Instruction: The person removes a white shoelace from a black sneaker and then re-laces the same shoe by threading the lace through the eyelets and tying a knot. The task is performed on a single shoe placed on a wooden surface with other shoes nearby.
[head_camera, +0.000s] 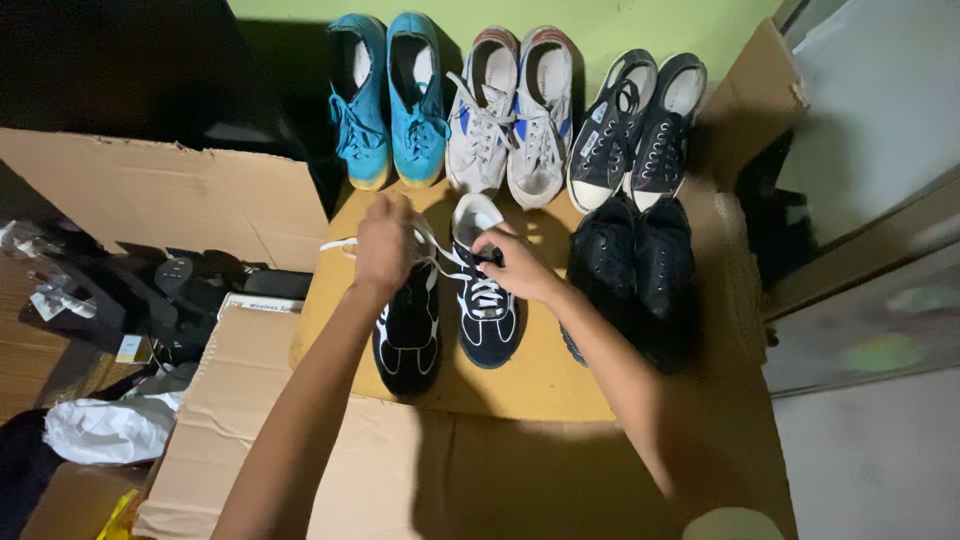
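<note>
White laces (345, 243) are pinched and drawn out leftward by the left hand (384, 243) over the left dark sneaker (408, 335); the right hand (510, 262) pinches lace on its mate (487, 310). Both stand on flattened cardboard (520, 385) (soft, light shoes; laces limp, best gripped near the eyelets). Black shoes (635, 265) crowd the right, three pairs line the wall, and open cardboard lies nearer.

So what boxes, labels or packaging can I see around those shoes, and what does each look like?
Cardboard sheet: brown, flat, under the shoes.
Cardboard flap: brown, upright at left.
White label: small strip with dark print, left of the left hand.
White plastic bag: crumpled, lower left.
Clear wrapping: crinkled, far left.
</note>
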